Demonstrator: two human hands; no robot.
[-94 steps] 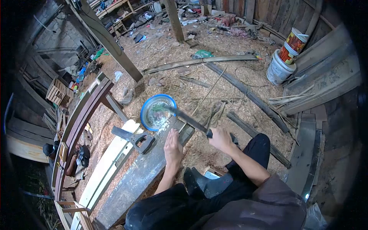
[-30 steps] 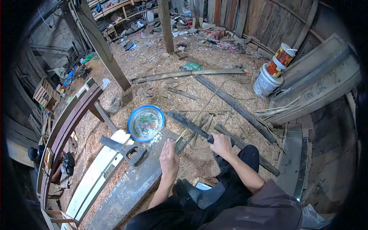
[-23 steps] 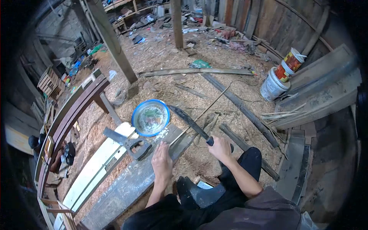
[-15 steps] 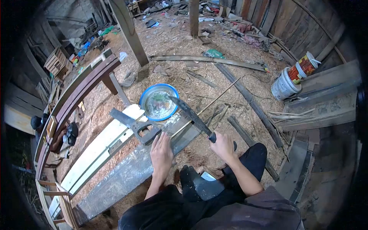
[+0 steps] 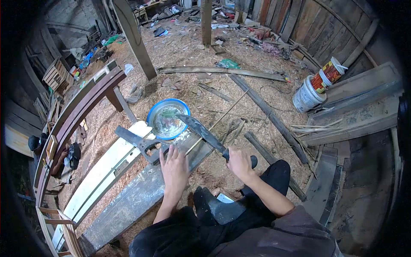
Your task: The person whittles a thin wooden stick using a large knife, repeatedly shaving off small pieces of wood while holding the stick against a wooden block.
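Note:
The back of my left hand (image 5: pixel 175 172) faces up above the grey plank, fingers pointing forward and the thumb hidden. From its inner side a thin wooden stick (image 5: pixel 229 110) slants up and away to the right; the hand seems to grip its near end. My right hand (image 5: pixel 240 165) is closed round the dark handle of a machete (image 5: pixel 204 133). The blade, with its curved tip, points forward and left and crosses over the stick. Just beyond my left fingertips lies a handsaw (image 5: pixel 150 149).
A grey plank (image 5: pixel 124 214) and a white board (image 5: pixel 102 180) run to the lower left. Beyond them sits a blue-rimmed basin (image 5: pixel 150 112). Shavings and loose timber (image 5: pixel 274 118) cover the floor. Buckets (image 5: pixel 309 95) stand at right. A person (image 5: pixel 60 160) is partly visible at far left.
The whole view has shifted slightly, so most things sit further left. Both hands keep their holds, and the machete still lies across the stick.

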